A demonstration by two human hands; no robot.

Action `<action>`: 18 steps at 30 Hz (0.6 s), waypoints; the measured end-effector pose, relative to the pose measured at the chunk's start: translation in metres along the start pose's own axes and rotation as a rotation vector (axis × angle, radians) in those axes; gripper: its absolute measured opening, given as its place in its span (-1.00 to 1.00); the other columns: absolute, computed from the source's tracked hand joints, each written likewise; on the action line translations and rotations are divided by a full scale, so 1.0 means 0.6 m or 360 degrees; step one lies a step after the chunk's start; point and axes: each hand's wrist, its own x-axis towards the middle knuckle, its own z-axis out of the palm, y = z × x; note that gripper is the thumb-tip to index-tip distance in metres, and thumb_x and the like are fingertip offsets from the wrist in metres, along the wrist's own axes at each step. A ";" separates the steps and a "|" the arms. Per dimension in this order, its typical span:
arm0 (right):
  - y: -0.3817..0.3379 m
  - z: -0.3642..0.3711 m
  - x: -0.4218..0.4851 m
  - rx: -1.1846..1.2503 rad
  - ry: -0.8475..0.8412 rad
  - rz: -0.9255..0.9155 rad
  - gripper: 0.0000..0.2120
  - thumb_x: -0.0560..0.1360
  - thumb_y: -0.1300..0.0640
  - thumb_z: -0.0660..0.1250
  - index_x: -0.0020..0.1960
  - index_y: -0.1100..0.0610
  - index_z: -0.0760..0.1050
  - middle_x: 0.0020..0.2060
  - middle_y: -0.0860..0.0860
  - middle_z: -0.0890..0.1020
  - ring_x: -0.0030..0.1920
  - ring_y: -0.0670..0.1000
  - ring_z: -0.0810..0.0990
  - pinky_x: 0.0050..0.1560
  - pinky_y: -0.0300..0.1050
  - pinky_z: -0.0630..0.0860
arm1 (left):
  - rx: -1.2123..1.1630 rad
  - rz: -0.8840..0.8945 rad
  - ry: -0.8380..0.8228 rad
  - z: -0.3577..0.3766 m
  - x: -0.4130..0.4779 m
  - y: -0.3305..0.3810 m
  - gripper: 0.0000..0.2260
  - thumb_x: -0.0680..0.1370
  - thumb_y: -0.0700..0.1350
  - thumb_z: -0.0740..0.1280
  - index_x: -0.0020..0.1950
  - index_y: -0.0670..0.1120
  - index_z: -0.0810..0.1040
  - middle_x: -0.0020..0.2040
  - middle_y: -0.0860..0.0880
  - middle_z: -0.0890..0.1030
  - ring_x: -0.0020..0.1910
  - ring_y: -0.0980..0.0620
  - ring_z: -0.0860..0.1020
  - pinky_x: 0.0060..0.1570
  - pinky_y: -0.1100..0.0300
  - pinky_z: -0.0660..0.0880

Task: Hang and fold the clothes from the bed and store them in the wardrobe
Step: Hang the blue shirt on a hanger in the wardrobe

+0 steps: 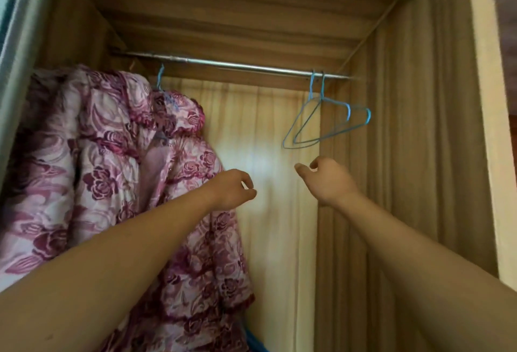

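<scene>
Open wooden wardrobe, seen from below the rail: a pink and maroon rose-print garment hangs at the left of the compartment, filling that side from the rail down past the bottom of the frame. Its collar sits on a blue wire hanger hooked over the rail. Two bare forearms reach up into the middle of the wardrobe. The left hand is just beside the garment's right edge, with fingers loosely curled, thumb and forefinger nearly meeting, holding nothing. The right hand is raised below the empty hangers, apart from them, thumb stretched out and fingers half curled, also holding nothing. A metal hanging rail spans the compartment. At its right end, two empty blue wire hangers hang side by side, overlapping.
</scene>
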 end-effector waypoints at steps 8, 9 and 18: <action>-0.033 -0.041 0.042 0.0876 0.0535 0.0192 -0.58 0.53 -0.21 0.32 0.12 0.08 0.30 -0.01 0.06 0.54 -0.11 0.23 0.65 -0.58 0.02 0.57 | -0.0050 0.0012 0.0021 -0.011 0.015 -0.010 -0.76 0.57 0.06 0.34 0.17 -0.02 0.61 -0.02 -0.01 0.66 -0.10 0.01 0.64 0.00 0.12 0.57; -0.036 -0.045 0.050 0.0913 0.0548 0.0203 -0.60 0.54 -0.20 0.31 0.10 0.09 0.30 -0.05 0.05 0.53 -0.18 0.22 0.66 -0.58 0.02 0.57 | -0.0063 0.0017 0.0024 -0.013 0.017 -0.012 -0.76 0.57 0.05 0.34 0.16 -0.02 0.61 -0.03 -0.02 0.67 -0.11 0.00 0.64 -0.02 0.13 0.57; -0.036 -0.080 0.095 0.0972 0.0793 0.0159 -0.69 0.56 -0.15 0.26 0.01 0.06 0.26 -0.14 0.15 0.59 -0.41 0.23 0.66 -0.57 0.01 0.57 | -0.0139 0.0055 0.0044 -0.022 0.030 -0.026 -0.80 0.57 0.02 0.34 0.14 -0.02 0.60 -0.03 -0.01 0.66 -0.24 0.03 0.60 -0.14 0.15 0.53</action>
